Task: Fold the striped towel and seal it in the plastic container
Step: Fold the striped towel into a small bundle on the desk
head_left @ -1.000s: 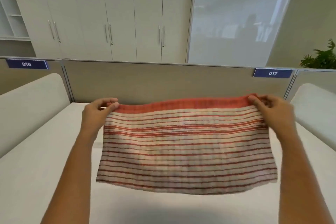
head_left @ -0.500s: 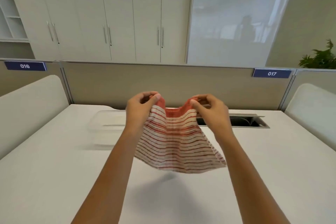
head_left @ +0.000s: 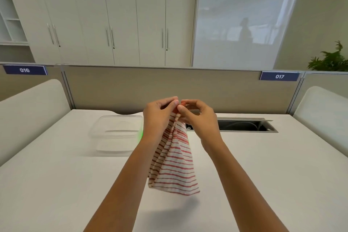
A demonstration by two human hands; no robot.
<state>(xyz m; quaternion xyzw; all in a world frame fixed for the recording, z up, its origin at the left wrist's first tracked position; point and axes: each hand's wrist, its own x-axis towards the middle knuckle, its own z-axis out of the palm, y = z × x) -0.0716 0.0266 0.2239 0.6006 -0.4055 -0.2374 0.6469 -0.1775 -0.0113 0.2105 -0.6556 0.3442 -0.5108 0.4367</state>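
Observation:
The red-and-white striped towel [head_left: 174, 164] hangs doubled over in the air above the white desk. My left hand [head_left: 159, 117] and my right hand [head_left: 199, 117] pinch its top corners together, fingertips touching at the top. The towel's lower edge floats above the desk and casts a shadow. A clear plastic container [head_left: 116, 128] sits on the desk to the left of my left hand, with its lid [head_left: 114, 147] lying in front of it.
A beige partition [head_left: 169, 88] closes off the back of the white desk [head_left: 56, 184]. An open cable slot [head_left: 244, 125] lies in the desk behind my right hand. Padded side panels stand at left and right.
My hands came together from wide apart, bringing the towel's two top corners to meet. The towel went from spread flat to folded in half and hanging narrow.

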